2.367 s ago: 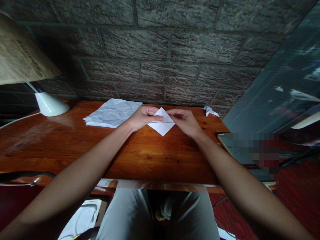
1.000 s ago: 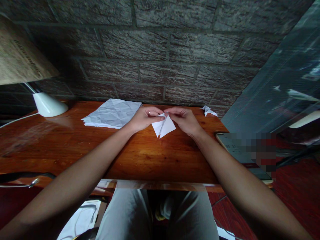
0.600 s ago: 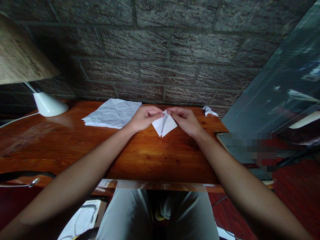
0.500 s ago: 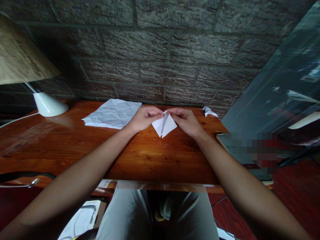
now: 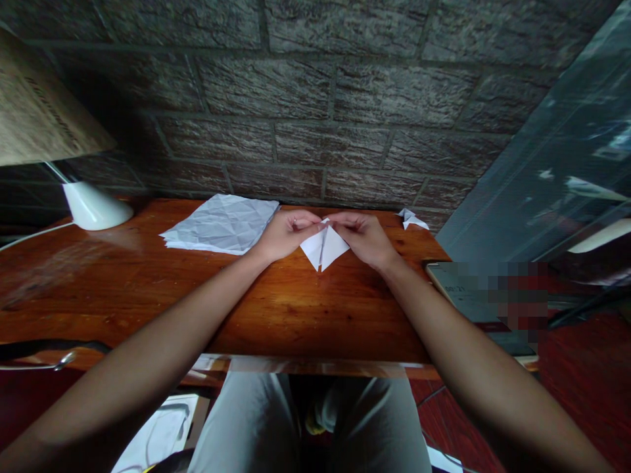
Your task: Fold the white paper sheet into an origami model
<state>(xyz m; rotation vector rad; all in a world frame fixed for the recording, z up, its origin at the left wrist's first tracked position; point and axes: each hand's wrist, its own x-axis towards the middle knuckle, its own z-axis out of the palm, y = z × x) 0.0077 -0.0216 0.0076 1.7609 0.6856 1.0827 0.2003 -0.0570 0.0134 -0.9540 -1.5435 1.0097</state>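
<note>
Between my two hands is a small piece of folded white paper (image 5: 336, 246), diamond-shaped, with a slit down its middle and its split point toward me. My left hand (image 5: 290, 234) pinches it near the top left, thumb and fingertips closed on the paper. On the other side my right hand (image 5: 363, 238) grips the top right edge in the same way. The fingertips nearly meet at the paper's far corner and partly cover it. Just left of my left hand lies a stack of creased white paper sheets (image 5: 221, 223).
A wooden table (image 5: 296, 322) carries everything. A lamp with a white base (image 5: 96, 205) stands at the left. One small folded paper piece (image 5: 413, 219) lies at the back right. A tablet-like device (image 5: 458, 289), partly blurred, rests at the right edge. A stone-block wall (image 5: 300, 144) rises behind.
Both hands keep their pinch on the folded paper at nearly the same spot. Only a very slight shift of the paper and the view shows.
</note>
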